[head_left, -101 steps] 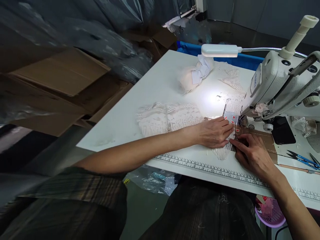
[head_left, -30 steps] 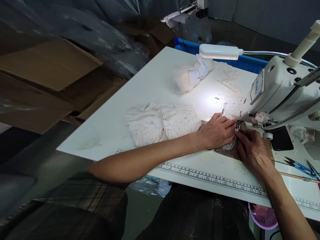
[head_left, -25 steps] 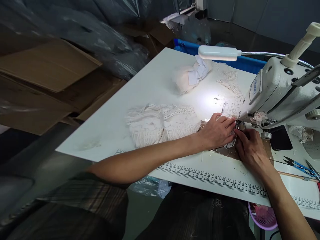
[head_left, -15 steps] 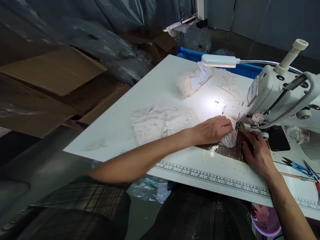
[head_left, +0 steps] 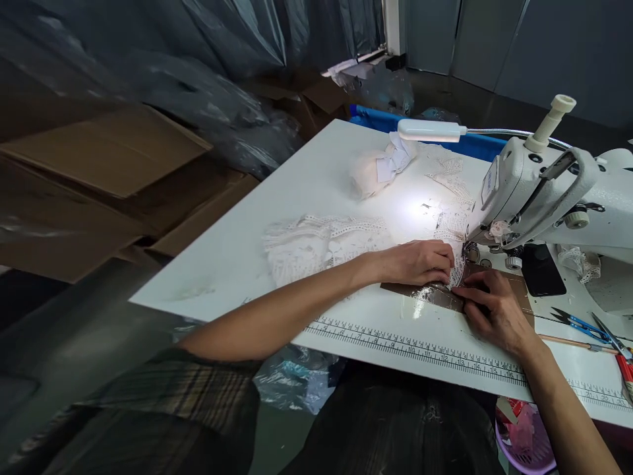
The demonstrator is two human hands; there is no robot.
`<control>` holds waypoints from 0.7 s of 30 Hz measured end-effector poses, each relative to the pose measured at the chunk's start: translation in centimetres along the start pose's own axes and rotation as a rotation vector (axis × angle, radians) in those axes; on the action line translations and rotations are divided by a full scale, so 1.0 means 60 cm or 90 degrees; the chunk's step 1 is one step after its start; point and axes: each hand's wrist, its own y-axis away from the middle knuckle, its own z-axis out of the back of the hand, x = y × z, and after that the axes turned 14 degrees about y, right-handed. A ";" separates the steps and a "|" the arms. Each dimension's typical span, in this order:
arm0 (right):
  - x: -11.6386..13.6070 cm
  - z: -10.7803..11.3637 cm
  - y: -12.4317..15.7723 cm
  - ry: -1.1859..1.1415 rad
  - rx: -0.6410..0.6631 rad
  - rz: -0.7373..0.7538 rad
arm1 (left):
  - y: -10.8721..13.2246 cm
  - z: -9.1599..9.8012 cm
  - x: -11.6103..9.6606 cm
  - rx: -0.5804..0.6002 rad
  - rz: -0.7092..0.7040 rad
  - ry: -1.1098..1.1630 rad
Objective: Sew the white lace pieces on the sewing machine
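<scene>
A strip of white lace (head_left: pixel 455 269) runs over the brown plate (head_left: pixel 448 298) just in front of the sewing machine (head_left: pixel 504 191). My left hand (head_left: pixel 420 262) has its fingers curled down on the lace, left of the needle area. My right hand (head_left: pixel 494 307) pinches the lace's near edge with thumb and forefinger, close to the left fingertips. More lace pieces (head_left: pixel 321 244) lie heaped left of my left forearm. Another length of lace (head_left: pixel 452 175) stretches away behind the needle area. The presser foot is partly hidden by the machine head.
A lit lamp (head_left: pixel 430 130) hangs over the table near a wrapped bundle (head_left: pixel 378 173). On the right lie a black phone (head_left: pixel 542 270), blue thread snips (head_left: pixel 586 324) and scissors (head_left: pixel 613 340). A ruler strip (head_left: pixel 420 346) follows the front edge. Cardboard boxes (head_left: pixel 109 152) stand left.
My right hand has drawn back from the needle area, toward the front and left, to the lace's near edge. My left hand stays on the lace, shifted slightly. The view has moved a little.
</scene>
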 end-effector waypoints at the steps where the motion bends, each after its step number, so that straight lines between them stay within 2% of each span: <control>1: -0.001 0.000 0.000 -0.003 0.000 -0.002 | 0.000 0.001 -0.001 0.003 0.004 0.004; 4: -0.002 0.002 0.000 -0.014 -0.002 -0.008 | -0.001 0.003 -0.003 -0.027 0.001 0.023; 7: -0.001 0.003 -0.001 -0.040 0.003 -0.027 | -0.005 -0.004 -0.004 -0.143 -0.014 0.020; 9: 0.002 0.002 -0.001 -0.056 0.007 -0.060 | -0.009 -0.013 -0.005 -0.193 -0.023 -0.005; 12: 0.008 -0.002 -0.001 -0.023 0.000 -0.092 | -0.011 -0.023 -0.005 -0.182 -0.061 -0.054; 15: 0.011 -0.006 -0.001 0.026 0.014 -0.059 | -0.009 -0.024 -0.005 -0.159 -0.078 -0.078; 21: 0.005 0.002 0.001 -0.039 0.018 -0.061 | -0.005 -0.019 -0.001 -0.114 -0.104 -0.096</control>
